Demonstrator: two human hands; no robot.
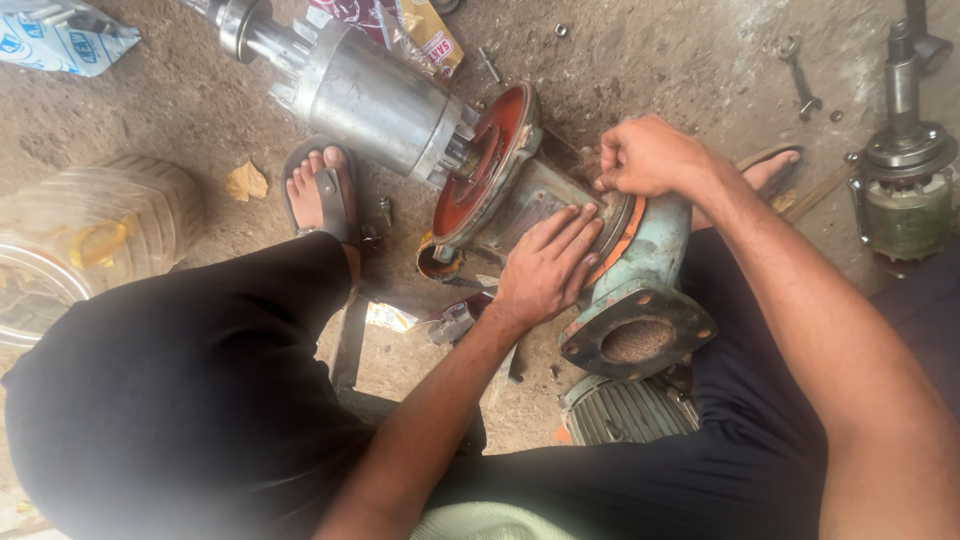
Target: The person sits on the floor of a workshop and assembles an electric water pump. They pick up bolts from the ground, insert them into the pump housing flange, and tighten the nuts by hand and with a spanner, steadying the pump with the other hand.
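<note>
A worn blue-green pump housing with a rusty square flange lies on the dirt floor between my knees. An orange-red round end plate is fixed to its far side. My left hand lies flat on top of the housing, fingers spread against an orange-edged ring. My right hand is closed in a fist at the housing's far rim; whatever it pinches is hidden by the fingers. A silver cylindrical motor body lies just beyond the red plate.
A ribbed clear plastic container stands at the left. My sandalled foot rests near the motor. A small spanner lies on the ground at the upper right, beside another shaft assembly. A finned grey casing sits under the flange.
</note>
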